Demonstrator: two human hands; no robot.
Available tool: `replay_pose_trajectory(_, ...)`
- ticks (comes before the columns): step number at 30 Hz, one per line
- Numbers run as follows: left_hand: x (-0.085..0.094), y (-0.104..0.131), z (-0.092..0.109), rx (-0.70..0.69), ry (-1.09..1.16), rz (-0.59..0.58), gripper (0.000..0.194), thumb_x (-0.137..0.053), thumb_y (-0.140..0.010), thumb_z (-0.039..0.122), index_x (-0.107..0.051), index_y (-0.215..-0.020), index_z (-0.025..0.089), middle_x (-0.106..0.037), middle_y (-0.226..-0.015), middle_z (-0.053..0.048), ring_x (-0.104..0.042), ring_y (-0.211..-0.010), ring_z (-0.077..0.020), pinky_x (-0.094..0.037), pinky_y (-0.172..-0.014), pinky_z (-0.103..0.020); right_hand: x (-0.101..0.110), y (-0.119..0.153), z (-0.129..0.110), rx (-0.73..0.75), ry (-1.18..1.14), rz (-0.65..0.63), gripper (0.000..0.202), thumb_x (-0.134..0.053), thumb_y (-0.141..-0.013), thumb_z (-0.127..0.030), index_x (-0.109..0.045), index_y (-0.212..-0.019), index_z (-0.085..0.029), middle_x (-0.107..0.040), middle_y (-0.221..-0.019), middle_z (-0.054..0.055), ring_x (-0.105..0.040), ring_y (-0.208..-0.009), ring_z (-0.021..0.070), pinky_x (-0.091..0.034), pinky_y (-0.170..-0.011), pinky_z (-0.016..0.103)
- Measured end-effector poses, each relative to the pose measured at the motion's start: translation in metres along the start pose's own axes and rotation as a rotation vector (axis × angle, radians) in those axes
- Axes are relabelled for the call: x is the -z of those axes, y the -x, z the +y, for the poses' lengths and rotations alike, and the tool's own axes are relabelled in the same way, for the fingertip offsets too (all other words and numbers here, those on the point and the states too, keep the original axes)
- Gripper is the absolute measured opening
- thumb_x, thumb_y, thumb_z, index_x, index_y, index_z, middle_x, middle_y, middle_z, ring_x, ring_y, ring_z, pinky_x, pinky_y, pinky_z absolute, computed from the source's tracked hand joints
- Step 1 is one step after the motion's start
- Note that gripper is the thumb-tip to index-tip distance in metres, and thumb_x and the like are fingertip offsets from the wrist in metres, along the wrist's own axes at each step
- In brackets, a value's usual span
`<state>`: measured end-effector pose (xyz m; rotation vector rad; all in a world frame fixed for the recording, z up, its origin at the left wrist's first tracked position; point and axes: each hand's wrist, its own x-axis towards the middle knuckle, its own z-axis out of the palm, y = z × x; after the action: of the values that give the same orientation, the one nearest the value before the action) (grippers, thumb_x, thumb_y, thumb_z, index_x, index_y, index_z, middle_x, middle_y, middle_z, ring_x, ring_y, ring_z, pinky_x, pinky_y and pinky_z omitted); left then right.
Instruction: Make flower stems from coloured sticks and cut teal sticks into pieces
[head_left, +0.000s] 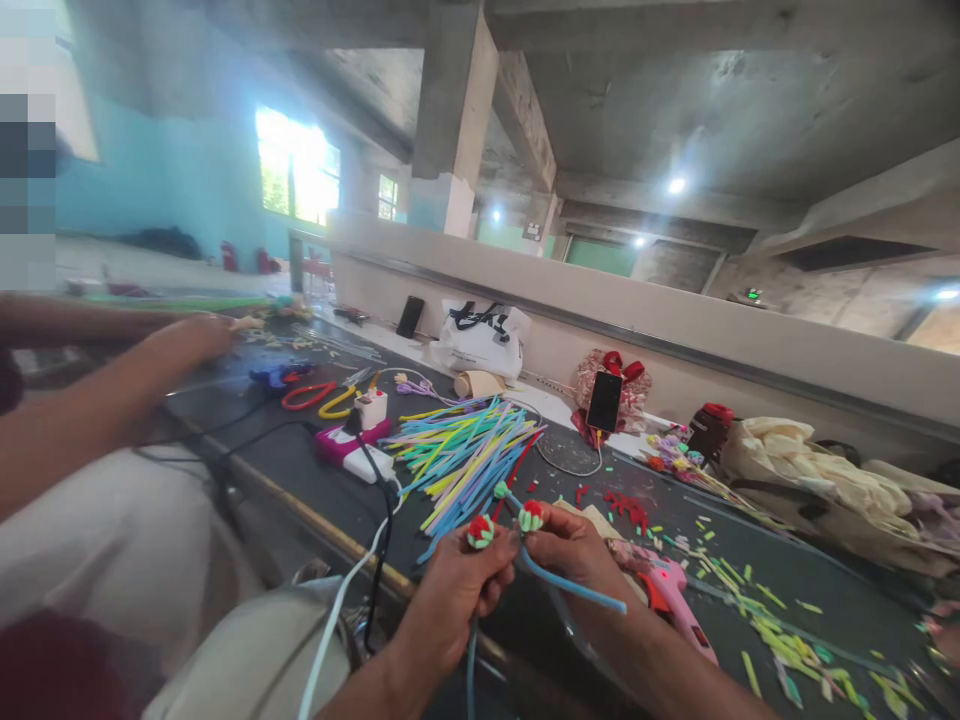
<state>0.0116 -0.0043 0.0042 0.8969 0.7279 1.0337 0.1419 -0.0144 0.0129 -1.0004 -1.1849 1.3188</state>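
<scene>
Near the front edge of the dark table, my left hand pinches a small red and green flower piece between its fingers. Close beside it, my right hand grips another red and green flower piece. A blue stem slants from under the right fingers towards the lower right, and a small green tip shows just above. The two hands almost touch. Behind them lies a pile of coloured fuzzy sticks. A pink glue gun rests right of my right hand.
A power strip with cables, red-handled scissors and yellow-handled ones lie left. At the back stand a white bag and a phone. Green and yellow scraps litter the right. Another person's arm reaches in from the left.
</scene>
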Motion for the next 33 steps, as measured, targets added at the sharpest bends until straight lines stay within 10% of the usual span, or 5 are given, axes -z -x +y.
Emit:
replay_pose_trajectory(12,0.003,0.004,0.006,0.004,0.097,-0.089,0.015,-0.063,-0.06,0.024,-0.058,-0.068,0.013,-0.055,-0.058,0.0,-0.045,-0.045,-0.0054,-0.032,-0.035,-0.014,-0.003,-0.01,-0.004,-0.01,-0.2,0.007,0.022,-0.071,-0.055,-0.027,-0.058,-0.067,-0.015,-0.057,-0.054,-0.002,-0.046,-0.042,0.0077,-0.032,-0.044,0.02)
replay_pose_trajectory(24,0.002,-0.002,0.004,0.046,-0.002,0.005,0.024,-0.066,-0.057,0.033,-0.051,-0.057,0.015,-0.042,-0.04,0.007,-0.028,-0.032,-0.001,-0.013,-0.031,-0.013,-0.008,-0.005,-0.006,-0.029,-0.13,0.002,0.013,-0.068,-0.056,-0.02,-0.057,-0.062,-0.015,-0.044,-0.043,-0.007,-0.034,-0.039,0.0042,-0.025,-0.041,0.017)
replay_pose_trajectory(33,0.002,0.004,0.013,-0.297,-0.469,0.068,0.025,-0.059,-0.063,0.029,-0.051,-0.043,0.016,-0.044,-0.039,0.005,-0.036,-0.04,-0.0057,-0.027,-0.041,-0.017,-0.003,-0.002,-0.011,-0.097,-0.031,0.043,0.011,-0.065,-0.057,-0.019,-0.056,-0.057,-0.012,-0.048,-0.044,-0.004,-0.036,-0.039,0.0048,-0.024,-0.039,0.017)
